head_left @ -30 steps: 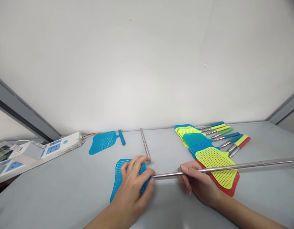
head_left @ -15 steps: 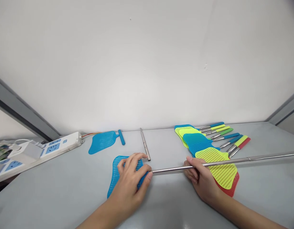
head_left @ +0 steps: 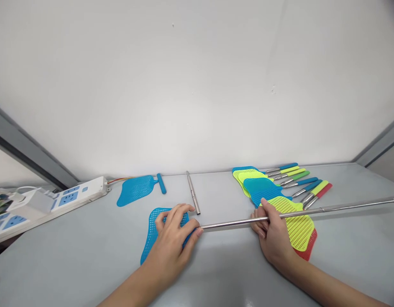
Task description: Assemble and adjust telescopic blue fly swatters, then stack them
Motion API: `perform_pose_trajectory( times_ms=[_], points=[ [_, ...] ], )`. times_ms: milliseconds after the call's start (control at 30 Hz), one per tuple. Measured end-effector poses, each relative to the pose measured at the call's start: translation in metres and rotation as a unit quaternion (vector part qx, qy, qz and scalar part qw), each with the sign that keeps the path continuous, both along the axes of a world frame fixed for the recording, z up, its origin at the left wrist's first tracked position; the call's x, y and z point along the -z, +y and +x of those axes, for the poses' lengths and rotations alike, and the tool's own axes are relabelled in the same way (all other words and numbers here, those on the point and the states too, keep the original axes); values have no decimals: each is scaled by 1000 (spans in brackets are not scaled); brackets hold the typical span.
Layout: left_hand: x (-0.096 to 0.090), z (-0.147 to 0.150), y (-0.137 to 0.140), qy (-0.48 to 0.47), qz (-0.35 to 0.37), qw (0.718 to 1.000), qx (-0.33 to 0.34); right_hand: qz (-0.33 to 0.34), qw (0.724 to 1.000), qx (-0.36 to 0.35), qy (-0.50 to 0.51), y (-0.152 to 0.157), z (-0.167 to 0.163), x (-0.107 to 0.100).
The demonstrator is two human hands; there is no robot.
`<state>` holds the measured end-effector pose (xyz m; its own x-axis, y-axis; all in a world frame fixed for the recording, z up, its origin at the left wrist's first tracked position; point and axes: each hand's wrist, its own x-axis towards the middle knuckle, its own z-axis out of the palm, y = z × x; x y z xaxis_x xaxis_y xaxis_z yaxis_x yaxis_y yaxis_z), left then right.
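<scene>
My left hand (head_left: 174,238) is closed around the neck of a blue perforated fly swatter head (head_left: 149,241), covering part of it. A long telescopic metal rod (head_left: 229,223) meets the head at my left fingertips; the joint itself is hidden. My right hand (head_left: 275,236) grips this rod farther along, thumb on top, and the rod runs on past the right edge of the view. Behind my left hand lies a short, collapsed metal rod (head_left: 193,194). Near the wall are another blue swatter head (head_left: 136,190) and a loose blue handle grip (head_left: 161,183).
On the right, beneath and behind the rod, lie several overlapping fly swatters (head_left: 264,192) in blue, yellow, green and red, handles pointing right. A white power strip (head_left: 88,192) with plugs stands at the left. The wall (head_left: 190,106) rises behind the grey table (head_left: 88,256).
My right hand has slid a little to the right along the rod, away from the swatter head, and the rod's far end has risen slightly. My left hand keeps its hold.
</scene>
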<state>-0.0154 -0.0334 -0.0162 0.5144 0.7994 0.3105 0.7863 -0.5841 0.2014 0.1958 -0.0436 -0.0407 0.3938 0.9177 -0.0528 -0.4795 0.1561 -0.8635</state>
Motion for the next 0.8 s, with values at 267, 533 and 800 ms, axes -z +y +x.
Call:
perform_pose_trajectory(
  times_ms=[267,533,800],
  points=[
    [0,1,-1,9,-27,999,18,-6,1000,-6,-8,2,0,0],
    [1,0,-2,19,-38,998,49,-2,999,-28,-34,2,0,2],
    [0,1,-8,3,-19,999,39,-14,994,-76,-73,1,-1,5]
  ],
)
